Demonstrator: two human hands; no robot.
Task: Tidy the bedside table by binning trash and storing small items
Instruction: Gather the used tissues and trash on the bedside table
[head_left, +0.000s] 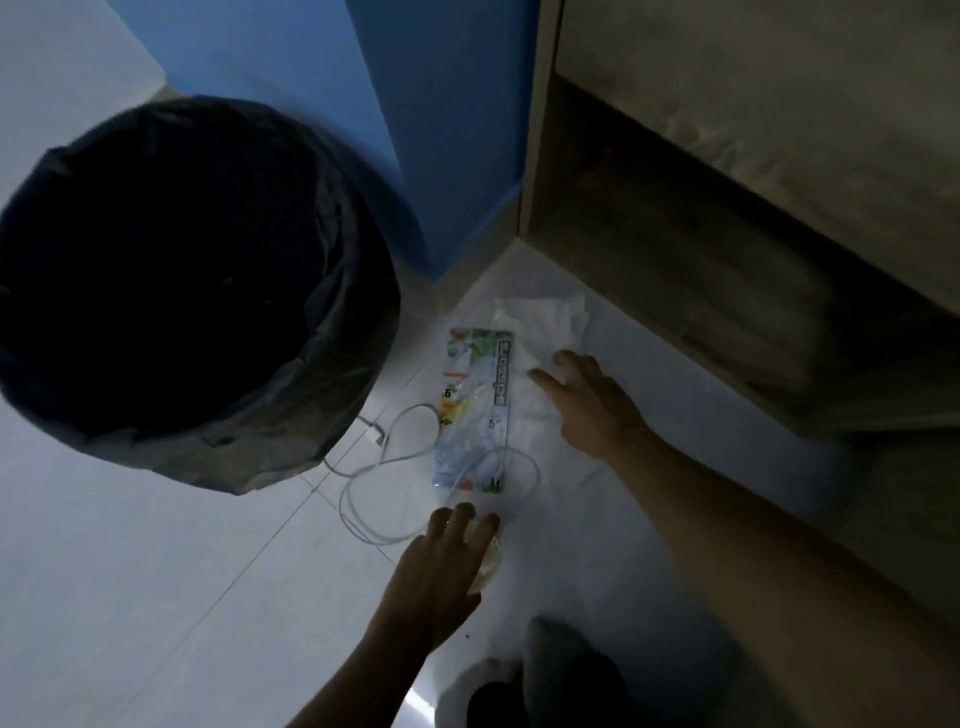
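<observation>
A flat printed plastic package (475, 410) lies on the white floor beside the bin. A crumpled white tissue (545, 322) rests just right of it. My right hand (589, 402) lies flat on the tissue's near part, fingers apart. A thin white cable (363, 467) loops across the floor and over the package's near end. My left hand (441, 564) hovers low at the package's near end with its fingers spread. A small crumpled yellowish wrapper (492, 564) sits against its thumb side. The thumb is hidden, so I cannot see whether it grips the wrapper.
A round bin with a black liner (322, 291) stands at the left, mouth open. A blue wall corner (431, 156) rises behind the items. A wooden bedside unit (675, 260) with an open shelf stands at the right. My grey-socked foot (550, 644) is near the bottom.
</observation>
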